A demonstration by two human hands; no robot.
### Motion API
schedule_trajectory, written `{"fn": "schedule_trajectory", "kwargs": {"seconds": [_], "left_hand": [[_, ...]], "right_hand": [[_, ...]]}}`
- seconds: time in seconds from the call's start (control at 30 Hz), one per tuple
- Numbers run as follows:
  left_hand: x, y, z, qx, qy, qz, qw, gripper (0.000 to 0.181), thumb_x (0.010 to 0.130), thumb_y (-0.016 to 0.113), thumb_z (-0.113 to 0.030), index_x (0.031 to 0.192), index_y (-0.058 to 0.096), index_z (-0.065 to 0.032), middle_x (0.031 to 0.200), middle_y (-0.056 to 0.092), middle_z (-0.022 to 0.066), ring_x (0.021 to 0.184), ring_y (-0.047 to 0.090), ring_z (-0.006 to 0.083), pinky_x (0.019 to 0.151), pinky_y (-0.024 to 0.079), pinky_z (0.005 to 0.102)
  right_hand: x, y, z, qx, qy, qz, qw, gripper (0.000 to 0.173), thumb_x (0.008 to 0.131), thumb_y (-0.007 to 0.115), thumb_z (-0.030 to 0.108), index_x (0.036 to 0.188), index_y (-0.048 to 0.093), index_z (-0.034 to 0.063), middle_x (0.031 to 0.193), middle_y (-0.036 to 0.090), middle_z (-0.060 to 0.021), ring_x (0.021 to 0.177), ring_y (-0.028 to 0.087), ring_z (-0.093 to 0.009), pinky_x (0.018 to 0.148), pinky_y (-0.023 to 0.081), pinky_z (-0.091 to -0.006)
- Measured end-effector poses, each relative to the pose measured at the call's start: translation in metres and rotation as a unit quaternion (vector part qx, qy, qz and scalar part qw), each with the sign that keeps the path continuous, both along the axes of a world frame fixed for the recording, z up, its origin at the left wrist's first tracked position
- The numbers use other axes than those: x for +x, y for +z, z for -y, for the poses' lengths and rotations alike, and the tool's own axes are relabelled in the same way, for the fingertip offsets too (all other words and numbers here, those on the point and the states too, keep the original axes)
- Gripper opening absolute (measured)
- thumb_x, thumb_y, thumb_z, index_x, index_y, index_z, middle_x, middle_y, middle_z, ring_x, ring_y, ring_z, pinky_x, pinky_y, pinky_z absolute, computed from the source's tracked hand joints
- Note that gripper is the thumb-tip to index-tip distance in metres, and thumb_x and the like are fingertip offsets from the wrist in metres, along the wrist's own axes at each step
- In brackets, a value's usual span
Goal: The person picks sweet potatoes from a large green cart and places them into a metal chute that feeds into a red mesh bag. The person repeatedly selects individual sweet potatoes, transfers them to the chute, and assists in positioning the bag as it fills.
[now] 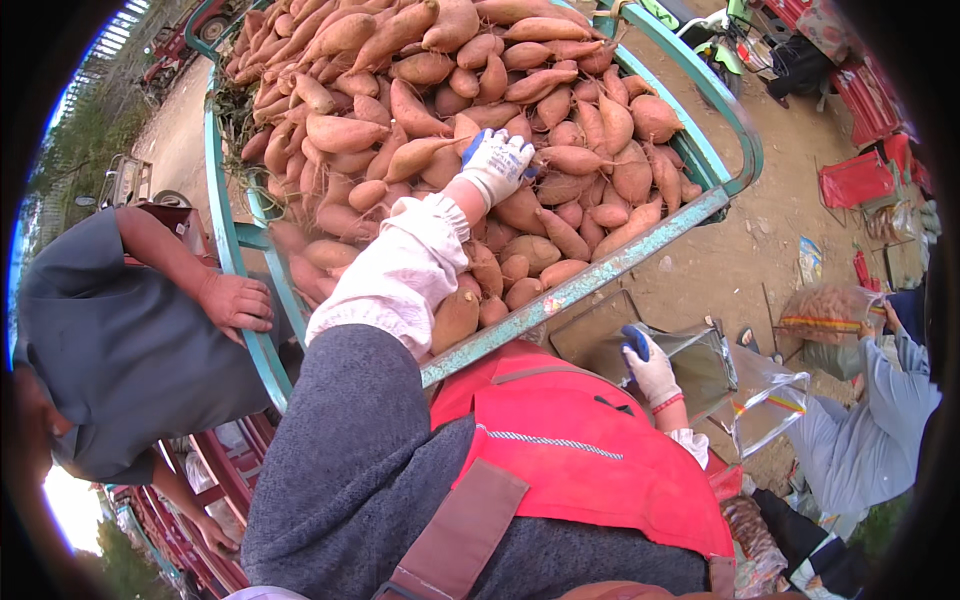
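Before me a heap of reddish sweet potatoes fills a cart bed with turquoise metal rails. My left hand, in a white knit glove with blue coating, reaches over the near rail and touches the heap. Its curled fingers hide whether a sweet potato is gripped. On the near side of that rail, my right hand wears a similar glove. No object shows in it, though its fingers are partly turned away. Beside it, a clear plastic bag with a red and yellow stripe hangs around a thin metal frame.
At the left, a person in a dark shirt rests a hand on the side rail. Toward the right, another person in pale clothing handles a filled plastic bag. Dirt ground extends beyond the cart, with a green-and-white scooter.
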State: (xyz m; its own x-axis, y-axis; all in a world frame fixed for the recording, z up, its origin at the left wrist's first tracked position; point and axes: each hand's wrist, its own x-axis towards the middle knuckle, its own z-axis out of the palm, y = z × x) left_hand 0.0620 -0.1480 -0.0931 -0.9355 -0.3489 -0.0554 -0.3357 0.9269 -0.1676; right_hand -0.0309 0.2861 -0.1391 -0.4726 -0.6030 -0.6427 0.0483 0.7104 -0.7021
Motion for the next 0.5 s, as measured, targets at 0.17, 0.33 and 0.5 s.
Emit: {"fn": "schedule_trajectory", "kwargs": {"seconds": [0.17,0.33,0.5], "left_hand": [[0.006,0.045,0.045,0.125,0.048,-0.281,0.95,0.025,0.092,0.063,-0.032,0.101,0.066,-0.0087,0.092,0.069,0.0171,0.087,0.066,0.037,0.077,0.052,0.0449],[0.015,0.077,0.031,0.314,0.113,-0.416,0.846,0.023,0.093,0.068,-0.026,0.093,0.061,-0.0043,0.075,0.063,0.0142,0.063,0.06,0.0273,0.06,0.048,0.0386],[0.036,0.072,0.022,0.501,0.175,-0.509,0.678,0.022,0.096,0.066,-0.021,0.086,0.057,-0.0043,0.068,0.052,0.0002,0.059,0.048,0.0092,0.05,0.041,0.0293]], "right_hand": [[0.014,0.009,0.023,-0.141,-0.03,0.064,0.988,0.039,0.093,0.064,0.013,0.132,0.061,0.0082,0.108,0.066,0.0013,0.088,0.058,-0.007,0.076,0.049,-0.0231],[-0.004,0.065,0.099,-0.287,-0.131,0.076,0.946,0.039,0.097,0.061,0.007,0.135,0.057,0.0023,0.119,0.064,-0.0036,0.102,0.059,-0.009,0.084,0.048,-0.022],[-0.007,0.089,0.2,-0.429,-0.043,0.158,0.888,0.056,0.094,0.068,0.007,0.144,0.044,0.0008,0.141,0.052,-0.0109,0.123,0.056,-0.017,0.1,0.048,-0.0279]]}}
